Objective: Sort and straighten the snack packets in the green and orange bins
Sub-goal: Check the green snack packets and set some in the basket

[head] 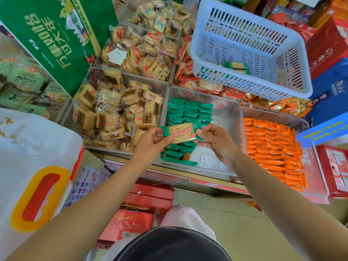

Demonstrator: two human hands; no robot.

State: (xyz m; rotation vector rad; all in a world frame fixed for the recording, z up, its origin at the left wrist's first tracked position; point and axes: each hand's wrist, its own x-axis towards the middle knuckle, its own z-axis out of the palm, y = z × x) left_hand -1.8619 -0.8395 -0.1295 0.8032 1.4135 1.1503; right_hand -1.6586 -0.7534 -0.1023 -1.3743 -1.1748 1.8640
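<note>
Retail snack shop, clear display bins point(233, 102) stocked with wrapped biscuit packets point(113, 117), white plastic shopping basket point(250, 51), stacked red gift boxes point(150, 196), tiled floor point(235, 223)

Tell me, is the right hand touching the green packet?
Touching. The head view shows the right hand pinching one end of the green packet; the left hand pinches the other end.
</note>
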